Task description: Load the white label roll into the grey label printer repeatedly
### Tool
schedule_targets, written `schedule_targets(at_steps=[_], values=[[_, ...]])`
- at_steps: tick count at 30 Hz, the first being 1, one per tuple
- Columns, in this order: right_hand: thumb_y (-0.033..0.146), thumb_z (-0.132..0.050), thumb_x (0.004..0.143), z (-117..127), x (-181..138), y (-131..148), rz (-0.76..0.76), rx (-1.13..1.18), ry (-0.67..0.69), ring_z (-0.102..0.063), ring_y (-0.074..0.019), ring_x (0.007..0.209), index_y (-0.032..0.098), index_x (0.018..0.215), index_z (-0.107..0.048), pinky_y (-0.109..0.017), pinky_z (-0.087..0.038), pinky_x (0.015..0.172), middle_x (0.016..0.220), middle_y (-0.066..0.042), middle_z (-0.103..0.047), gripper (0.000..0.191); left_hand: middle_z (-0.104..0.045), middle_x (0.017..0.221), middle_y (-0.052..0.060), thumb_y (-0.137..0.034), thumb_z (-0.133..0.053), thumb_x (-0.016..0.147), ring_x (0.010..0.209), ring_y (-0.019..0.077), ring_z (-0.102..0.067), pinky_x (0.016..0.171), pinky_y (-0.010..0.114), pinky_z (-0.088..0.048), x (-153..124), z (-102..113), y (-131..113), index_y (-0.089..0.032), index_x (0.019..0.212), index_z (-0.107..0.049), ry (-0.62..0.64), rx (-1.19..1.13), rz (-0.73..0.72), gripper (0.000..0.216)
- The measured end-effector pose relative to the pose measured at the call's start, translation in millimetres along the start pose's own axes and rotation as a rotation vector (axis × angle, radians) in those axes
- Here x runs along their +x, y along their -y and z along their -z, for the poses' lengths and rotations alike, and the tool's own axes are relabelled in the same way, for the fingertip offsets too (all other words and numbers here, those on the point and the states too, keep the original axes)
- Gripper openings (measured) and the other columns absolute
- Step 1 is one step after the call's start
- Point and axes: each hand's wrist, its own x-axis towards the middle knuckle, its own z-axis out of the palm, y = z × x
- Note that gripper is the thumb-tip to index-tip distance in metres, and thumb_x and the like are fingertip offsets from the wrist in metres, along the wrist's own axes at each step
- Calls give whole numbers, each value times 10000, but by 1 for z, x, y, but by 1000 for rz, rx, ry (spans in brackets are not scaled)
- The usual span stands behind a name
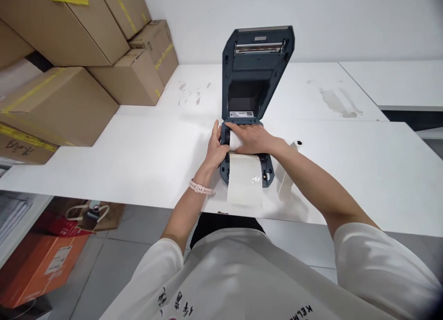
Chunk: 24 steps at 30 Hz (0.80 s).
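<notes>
A dark grey label printer (224, 170) stands on the white table with its lid (258, 70) raised. Inside lies a white label roll (236, 141), partly covered by my right hand. From it a strip of label paper (245, 179) runs out over the printer's front onto the table. My left hand (216, 147) grips the printer's left side wall, thumb over the inner edge by the roll and fingers outside. My right hand (251, 139) lies across the roll, its fingers curled over the far side and hidden.
A second white roll (290, 170) with a trailing strip stands right of the printer, partly behind my right forearm. Cardboard boxes (62, 107) are stacked at the left on the white table (155, 158). An orange box (44, 269) sits on the floor below.
</notes>
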Motion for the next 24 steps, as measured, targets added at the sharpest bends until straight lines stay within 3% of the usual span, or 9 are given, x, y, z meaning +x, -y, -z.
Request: schedule_targets(at_steps=[2,6,10,13,17,21,24], values=[[417,-780,771,4,-4,-9,75,152,-18,-647,-421,1198,235,1645,-205,-577,-507,990,1435,-191,-615,1062,-268,1725,33,-64,-606,661,1600,287,-250,1290,511,-280,-1,1,-1,-355,1651,-65,1,-21,32,1165],[458,-851,693,35,-48,-39,273,531,-111,-567,-362,1349,344,1568,-402,-518,-491,1094,1565,-61,-519,990,-253,1728,61,-54,-613,651,1599,281,-255,1284,473,-300,-3,2,-4,-315,1654,-49,-1,-31,38,1180],[423,-903,652,51,-89,-87,136,770,-279,-628,-334,1255,301,1494,-528,-434,-550,973,1497,-121,-575,930,-227,1736,19,-77,-619,685,1613,288,-207,1277,477,-318,-7,2,-5,-378,1645,-91,7,-16,64,1135],[434,-901,641,33,-84,-129,-14,932,-384,-671,-302,1165,307,1443,-554,-387,-575,847,1453,-135,-603,883,-234,1732,24,-68,-614,678,1608,293,-222,1267,484,-338,-7,2,-8,-386,1640,-120,2,-19,79,1127],[447,-884,548,-10,-49,-169,-138,1041,-458,-676,-302,1150,268,1324,-587,-393,-595,868,1366,-109,-652,850,-270,1719,55,-49,-606,651,1590,289,-275,1251,485,-363,-6,1,-11,-358,1639,-137,-14,-37,81,1136],[412,-855,528,-37,-32,-181,-244,1010,-417,-680,-312,1143,212,1343,-549,-427,-601,897,1301,-124,-683,894,-285,1715,40,-50,-633,663,1586,286,-286,1251,478,-366,-6,3,-10,-386,1628,-173,-16,-35,79,1121],[425,-845,595,-44,-50,-183,-255,1079,-411,-669,-308,1205,254,1428,-502,-461,-574,990,1336,-106,-677,917,-289,1713,27,-62,-657,671,1598,293,-255,1275,482,-332,-6,4,-7,-395,1625,-185,-11,-22,68,1115]])
